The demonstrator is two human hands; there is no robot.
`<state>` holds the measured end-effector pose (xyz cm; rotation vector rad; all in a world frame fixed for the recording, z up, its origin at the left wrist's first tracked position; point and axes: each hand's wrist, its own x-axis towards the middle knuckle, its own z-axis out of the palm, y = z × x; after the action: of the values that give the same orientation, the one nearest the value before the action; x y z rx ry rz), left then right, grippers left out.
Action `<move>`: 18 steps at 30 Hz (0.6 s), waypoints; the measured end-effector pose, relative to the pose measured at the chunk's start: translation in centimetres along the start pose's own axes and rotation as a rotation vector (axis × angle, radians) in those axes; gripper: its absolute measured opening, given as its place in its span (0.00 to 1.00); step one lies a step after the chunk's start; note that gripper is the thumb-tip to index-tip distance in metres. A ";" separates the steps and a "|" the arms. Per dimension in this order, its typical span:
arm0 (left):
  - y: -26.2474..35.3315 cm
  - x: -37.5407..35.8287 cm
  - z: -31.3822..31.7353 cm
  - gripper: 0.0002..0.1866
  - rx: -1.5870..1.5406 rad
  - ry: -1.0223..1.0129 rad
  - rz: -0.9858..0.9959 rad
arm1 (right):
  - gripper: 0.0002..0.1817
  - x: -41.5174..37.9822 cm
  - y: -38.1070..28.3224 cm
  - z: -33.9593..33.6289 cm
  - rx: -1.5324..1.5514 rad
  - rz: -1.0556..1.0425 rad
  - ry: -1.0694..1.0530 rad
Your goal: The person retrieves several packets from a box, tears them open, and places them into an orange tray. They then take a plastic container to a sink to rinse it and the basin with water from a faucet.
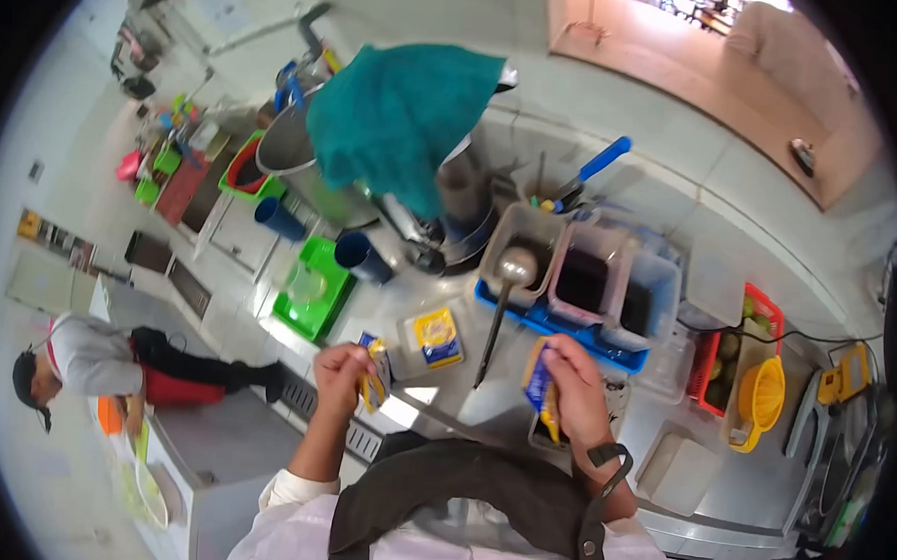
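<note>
Yellow-blue packets (542,389); teal cloth (401,118); green tray (313,289); orange juicer (762,394).

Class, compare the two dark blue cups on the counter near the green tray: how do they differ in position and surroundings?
The upper blue cup lies farther from the person, beside the large steel pot; the lower blue cup lies nearer, right next to the green tray. The lower cup also sits closer to the left hand, which holds a yellow packet. Both are dark blue, look tipped with their open mouths showing, and neither is touched.
</note>
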<state>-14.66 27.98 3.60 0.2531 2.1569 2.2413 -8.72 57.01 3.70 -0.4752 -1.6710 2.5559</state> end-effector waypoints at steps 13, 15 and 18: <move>0.5 0.5 -9.8 0.15 -0.200 0.239 0.207 | 0.10 8.3 18.0 11.8 -1.056 -0.297 -0.035; 0.0 0.2 -10.3 0.15 -0.200 0.252 0.155 | 0.10 8.3 19.7 12.8 -1.373 -0.057 -0.242; -0.8 0.2 -10.1 0.15 -0.144 0.317 0.047 | 0.12 9.7 24.7 13.2 -1.408 0.027 -0.444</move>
<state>-16.28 18.01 2.52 -0.0606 2.1269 2.6025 -18.61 37.10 -15.88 0.1108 -3.3759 1.0698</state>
